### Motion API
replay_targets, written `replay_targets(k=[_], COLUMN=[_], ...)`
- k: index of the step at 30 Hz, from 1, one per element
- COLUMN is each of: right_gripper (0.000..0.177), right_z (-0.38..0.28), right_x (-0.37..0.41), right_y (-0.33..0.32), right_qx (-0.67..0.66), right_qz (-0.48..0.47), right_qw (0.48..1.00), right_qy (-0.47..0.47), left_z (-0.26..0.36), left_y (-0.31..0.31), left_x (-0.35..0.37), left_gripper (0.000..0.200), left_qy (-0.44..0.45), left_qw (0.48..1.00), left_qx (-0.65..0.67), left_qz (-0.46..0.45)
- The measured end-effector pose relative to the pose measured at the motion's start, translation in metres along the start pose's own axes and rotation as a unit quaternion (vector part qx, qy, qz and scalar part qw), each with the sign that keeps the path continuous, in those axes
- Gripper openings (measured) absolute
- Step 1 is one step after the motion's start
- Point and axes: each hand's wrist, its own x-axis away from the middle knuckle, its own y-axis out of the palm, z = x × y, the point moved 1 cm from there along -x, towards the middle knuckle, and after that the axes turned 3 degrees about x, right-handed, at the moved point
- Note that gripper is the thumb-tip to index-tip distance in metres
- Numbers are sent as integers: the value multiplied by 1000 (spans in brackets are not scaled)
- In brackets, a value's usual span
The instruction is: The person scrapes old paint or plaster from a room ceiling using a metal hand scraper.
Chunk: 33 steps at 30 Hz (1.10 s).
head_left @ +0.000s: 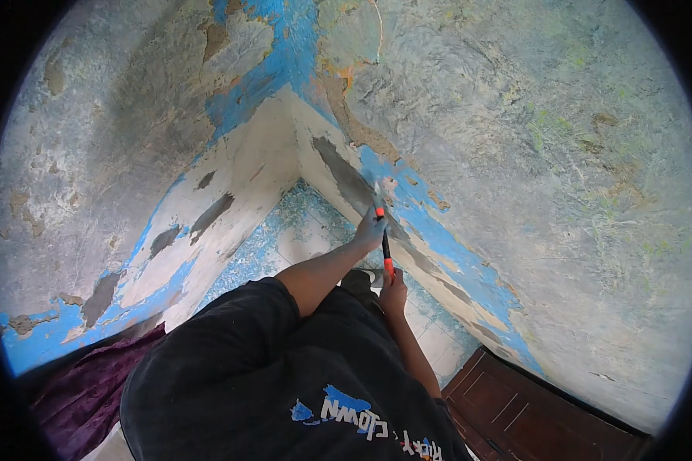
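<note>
A long scraper (386,247) with a black and orange handle is held in both hands. My left hand (372,231) is closed round its upper part, just below the blade end. Lower down, my right hand (393,293) grips the orange end of the handle. The blade end meets or nears the right wall (423,223), at a band of blue paint beside a grey bare patch; exact contact cannot be made out. Flaking blue paint, white patches and rough grey plaster cover this wall.
The left wall (231,173) meets the right one in a corner ahead. Blue paint flakes lie over the floor (304,230). A dark brown wooden door or panel (523,407) is at the lower right, purple cloth (92,392) at the lower left.
</note>
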Motion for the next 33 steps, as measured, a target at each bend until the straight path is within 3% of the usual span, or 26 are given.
replay_targets(k=[3, 5, 8, 10, 13, 16, 19, 25, 30, 33], right_gripper=[29, 27, 27, 28, 28, 27, 26, 25, 27, 26], right_z=[-15, -13, -14, -5, -9, -17, -27, -28, -40, -38], right_x=[-16, -15, -7, -6, -13, -19, -20, -23, -18, -21], right_y=[10, 9, 3, 5, 14, 13, 1, 1, -14, -9], right_qx=[23, 22, 17, 18, 28, 29, 39, 90, 51, 120], right_qz=[27, 8, -18, -15, 30, 4, -6, 14, -27, -10], right_qw=[998, 1000, 1000, 999, 998, 999, 999, 995, 998, 992], right_qy=[-49, -19, 19, 22, -48, -32, -15, -44, -20, -42], left_z=[10, 23, -4, -26, -16, 4, 41, 1, 8, 5], left_y=[-9, -12, -8, -8, -19, -22, -13, -21, -12, -17], left_x=[-11, -4, -6, -11, -17, -15, 5, -19, -17, -20], left_gripper=[23, 25, 26, 26, 27, 27, 29, 33, 35, 34], left_qy=[12, -16, -19, -12, 30, 4, -11, -20, -26, -6], left_qw=[999, 991, 983, 994, 997, 992, 967, 992, 977, 976], left_qx=[-25, -119, -177, -111, -73, -109, -239, -109, -187, -194], left_qz=[35, 55, 36, 19, 22, 60, 92, 59, 101, 101])
